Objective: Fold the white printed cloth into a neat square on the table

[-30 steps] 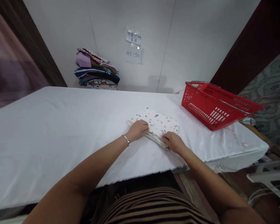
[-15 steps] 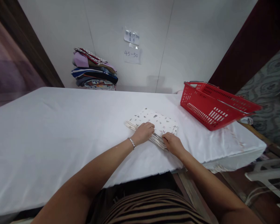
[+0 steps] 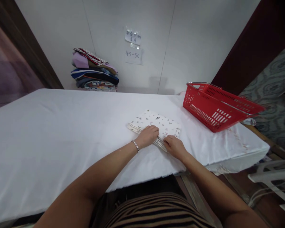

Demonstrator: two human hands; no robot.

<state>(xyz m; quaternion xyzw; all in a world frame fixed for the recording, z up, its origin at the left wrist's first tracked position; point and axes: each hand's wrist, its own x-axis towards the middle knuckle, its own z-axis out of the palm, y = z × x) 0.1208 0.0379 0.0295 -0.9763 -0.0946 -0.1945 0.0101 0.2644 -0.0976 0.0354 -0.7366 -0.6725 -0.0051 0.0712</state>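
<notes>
A folded white cloth [image 3: 154, 121] with small grey and brown prints lies in several layers on the white-covered table [image 3: 61, 133]. Its layered near edge faces me. My left hand [image 3: 148, 135], with a bracelet at the wrist, is closed on the middle of that edge, fingers curled over the top. Just to the right, my right hand [image 3: 174, 145] pinches the same edge near the cloth's right corner. The fingertips of both hands are partly hidden, and the hands are a short gap apart.
A red plastic basket [image 3: 213, 107] stands at the table's right end. Against the wall at the back left is a stack of folded fabrics [image 3: 96, 71]. Paper signs [image 3: 133, 55] hang on the wall. A white plastic stool [image 3: 273, 177] is on the floor at right.
My left hand has slid slightly right along the cloth's edge, and my right hand has shifted slightly left, so the two are closer. The cloth stays in place.
</notes>
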